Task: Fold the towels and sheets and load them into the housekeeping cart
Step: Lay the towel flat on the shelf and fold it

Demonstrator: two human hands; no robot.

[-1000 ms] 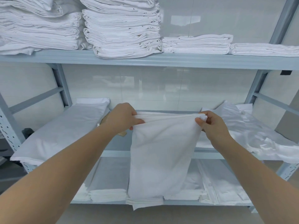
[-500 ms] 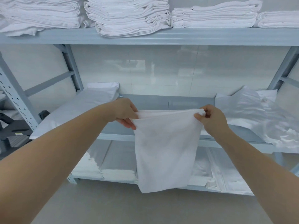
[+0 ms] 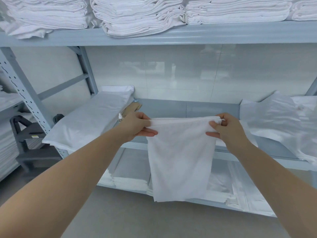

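Note:
A white towel (image 3: 180, 160) hangs folded in front of the grey shelving, its top edge stretched level between my hands. My left hand (image 3: 137, 127) pinches the top left corner, thumb on top and fingers underneath. My right hand (image 3: 226, 129) pinches the top right corner, where several layers bunch together. The towel's lower edge hangs free just above the floor level of the bottom shelf. No housekeeping cart is in view.
The top shelf (image 3: 171, 36) carries stacks of folded white linen (image 3: 137, 16). On the middle shelf (image 3: 185, 109) lie a flat white sheet (image 3: 92, 121) at left and crumpled linen (image 3: 281, 121) at right. A grey step stool (image 3: 29, 140) stands at far left.
The towel and both hands have come lower and nearer to me, and the view has tilted down. The hanging part looks shorter than a second ago. Both hands kept their hold.

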